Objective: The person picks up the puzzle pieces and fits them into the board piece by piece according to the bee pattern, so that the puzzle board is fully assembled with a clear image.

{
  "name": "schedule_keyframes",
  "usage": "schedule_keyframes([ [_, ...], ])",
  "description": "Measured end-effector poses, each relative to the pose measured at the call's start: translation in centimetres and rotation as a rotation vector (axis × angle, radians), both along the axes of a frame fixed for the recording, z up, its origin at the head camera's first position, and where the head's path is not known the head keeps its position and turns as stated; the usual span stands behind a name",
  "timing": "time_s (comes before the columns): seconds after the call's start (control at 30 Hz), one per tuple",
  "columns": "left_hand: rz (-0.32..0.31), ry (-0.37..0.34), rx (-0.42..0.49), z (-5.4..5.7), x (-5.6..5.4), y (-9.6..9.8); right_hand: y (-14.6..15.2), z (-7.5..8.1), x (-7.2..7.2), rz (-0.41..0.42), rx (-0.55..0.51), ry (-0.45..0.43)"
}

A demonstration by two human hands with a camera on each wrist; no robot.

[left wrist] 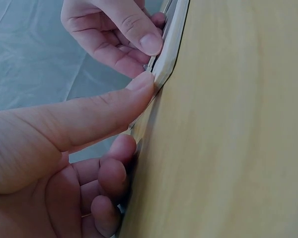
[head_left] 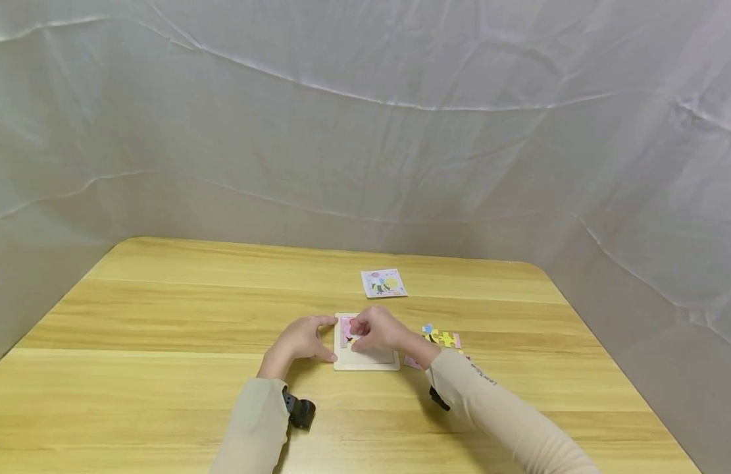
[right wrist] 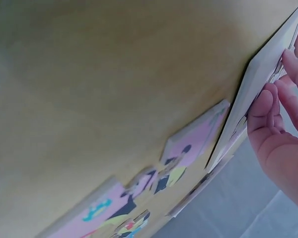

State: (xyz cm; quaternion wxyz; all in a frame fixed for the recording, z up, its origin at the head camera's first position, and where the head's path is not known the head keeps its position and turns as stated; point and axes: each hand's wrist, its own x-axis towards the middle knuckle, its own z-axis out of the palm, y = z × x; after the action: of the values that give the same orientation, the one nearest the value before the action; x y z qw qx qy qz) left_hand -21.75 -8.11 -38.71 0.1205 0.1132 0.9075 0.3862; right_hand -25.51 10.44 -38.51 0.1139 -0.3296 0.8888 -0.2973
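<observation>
A shallow puzzle frame [head_left: 368, 367] with a pale rim lies flat on the table. My left hand [head_left: 300, 338] is at its left side, index fingertip by the far corner and thumb [left wrist: 109, 111] straight against the near corner. The other left fingers curl loosely beside the table in the left wrist view. Over the frame's left part, my right hand [head_left: 378, 328] pinches a small puzzle piece [head_left: 354, 340] between thumb and fingers, partly hidden by them. Pink puzzle pieces [head_left: 344, 334] lie along the frame's left inside edge.
Several loose puzzle pieces [head_left: 445, 338], pink, yellow and black, lie right of the frame, partly under the right forearm. A picture card [head_left: 385, 283] with a bee lies behind the frame. Pale cloth [head_left: 341, 164] hangs around the wooden table [head_left: 193, 316].
</observation>
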Motion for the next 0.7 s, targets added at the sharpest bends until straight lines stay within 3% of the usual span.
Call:
schedule_keyframes([
  [0.3,-0.004,0.004,-0.002,-0.05,-0.07,-0.14,-0.25,0.51,-0.31,0.074,0.052,0.042],
  [0.7,-0.014,0.006,-0.019,-0.2,-0.03,-0.17,-1.02,0.15,-0.12,0.081,0.04,0.034],
])
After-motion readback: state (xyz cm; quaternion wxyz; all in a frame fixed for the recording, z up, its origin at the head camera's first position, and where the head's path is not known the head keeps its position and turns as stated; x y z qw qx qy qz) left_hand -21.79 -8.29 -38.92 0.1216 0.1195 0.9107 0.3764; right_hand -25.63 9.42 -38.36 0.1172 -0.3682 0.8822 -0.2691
